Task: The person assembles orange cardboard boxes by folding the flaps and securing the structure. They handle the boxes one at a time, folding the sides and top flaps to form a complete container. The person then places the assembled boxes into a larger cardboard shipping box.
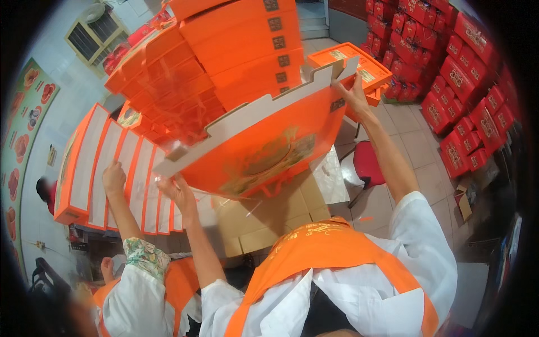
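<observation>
In front of me I hold up a large orange cardboard box (314,123), tilted, with a printed picture on its face and pale notched flaps along its upper edge. My left hand (178,195) closes on its lower left corner. My right hand (355,96) grips its upper right corner, fingers on the flap. A flattened brown cardboard sheet (269,218) lies below the box on the work surface. Close to my left hand is a row of orange-and-white boxes (95,163), where a co-worker's hand (114,178) rests.
Tall stacks of orange boxes (241,50) rise behind the held box. More orange boxes (353,62) stand past its right end. A red stool (368,164) is on the tiled floor to the right. Red gift boxes (460,84) are piled along the far right.
</observation>
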`<state>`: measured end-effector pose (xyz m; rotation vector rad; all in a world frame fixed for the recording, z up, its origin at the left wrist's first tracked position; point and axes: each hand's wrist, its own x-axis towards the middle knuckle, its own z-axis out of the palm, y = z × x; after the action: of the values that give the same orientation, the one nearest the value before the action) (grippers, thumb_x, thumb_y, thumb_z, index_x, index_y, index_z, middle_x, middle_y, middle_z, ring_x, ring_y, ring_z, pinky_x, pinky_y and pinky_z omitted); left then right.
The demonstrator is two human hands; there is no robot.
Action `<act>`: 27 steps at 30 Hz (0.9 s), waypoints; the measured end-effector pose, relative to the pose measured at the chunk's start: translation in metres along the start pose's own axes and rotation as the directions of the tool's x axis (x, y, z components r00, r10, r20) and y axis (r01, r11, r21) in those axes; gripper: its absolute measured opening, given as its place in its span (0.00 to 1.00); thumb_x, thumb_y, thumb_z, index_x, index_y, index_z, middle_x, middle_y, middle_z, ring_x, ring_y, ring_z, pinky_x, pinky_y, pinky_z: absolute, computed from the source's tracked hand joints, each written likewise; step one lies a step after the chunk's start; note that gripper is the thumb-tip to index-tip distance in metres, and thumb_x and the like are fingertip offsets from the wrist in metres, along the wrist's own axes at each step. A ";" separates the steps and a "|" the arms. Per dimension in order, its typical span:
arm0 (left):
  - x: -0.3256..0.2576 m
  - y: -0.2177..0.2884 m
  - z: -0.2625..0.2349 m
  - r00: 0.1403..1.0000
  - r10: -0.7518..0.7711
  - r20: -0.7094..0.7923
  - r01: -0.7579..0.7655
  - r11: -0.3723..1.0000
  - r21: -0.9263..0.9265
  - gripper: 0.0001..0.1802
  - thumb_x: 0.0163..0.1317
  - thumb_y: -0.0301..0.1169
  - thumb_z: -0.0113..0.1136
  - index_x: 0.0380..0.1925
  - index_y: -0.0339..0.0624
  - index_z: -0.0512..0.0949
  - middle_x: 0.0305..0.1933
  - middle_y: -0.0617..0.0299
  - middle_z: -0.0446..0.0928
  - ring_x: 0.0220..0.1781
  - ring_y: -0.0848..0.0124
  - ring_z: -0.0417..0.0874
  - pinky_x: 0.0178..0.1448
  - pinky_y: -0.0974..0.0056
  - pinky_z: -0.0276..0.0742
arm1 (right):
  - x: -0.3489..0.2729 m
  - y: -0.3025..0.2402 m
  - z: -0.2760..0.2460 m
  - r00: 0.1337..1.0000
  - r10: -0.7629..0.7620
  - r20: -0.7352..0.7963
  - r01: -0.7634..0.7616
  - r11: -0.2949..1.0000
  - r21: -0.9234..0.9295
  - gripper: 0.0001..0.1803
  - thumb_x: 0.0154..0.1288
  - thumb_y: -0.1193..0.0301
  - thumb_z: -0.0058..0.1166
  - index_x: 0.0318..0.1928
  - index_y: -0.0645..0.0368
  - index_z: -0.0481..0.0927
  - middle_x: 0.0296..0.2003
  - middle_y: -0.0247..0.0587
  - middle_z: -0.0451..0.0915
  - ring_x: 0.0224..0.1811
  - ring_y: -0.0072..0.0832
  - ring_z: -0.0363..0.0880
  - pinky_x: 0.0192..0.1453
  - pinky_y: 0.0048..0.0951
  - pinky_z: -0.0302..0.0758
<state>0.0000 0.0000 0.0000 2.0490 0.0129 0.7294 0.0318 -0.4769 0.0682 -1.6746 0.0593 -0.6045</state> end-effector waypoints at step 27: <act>-0.040 0.013 0.039 0.966 -0.187 0.178 0.220 0.957 -0.191 0.37 0.62 0.50 0.38 0.62 0.38 0.40 0.67 0.52 0.38 0.69 0.62 0.38 0.68 0.62 0.39 | 0.009 0.023 -0.040 0.861 0.142 0.488 -0.129 0.990 -0.061 0.12 0.57 0.65 0.41 0.38 0.58 0.70 0.35 0.29 0.67 0.39 0.16 0.66 0.44 0.18 0.63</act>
<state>-0.0169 -0.0488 -0.0242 1.8641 0.0540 0.4193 0.0292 -0.5215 0.0525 -1.7883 -0.1834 -0.0561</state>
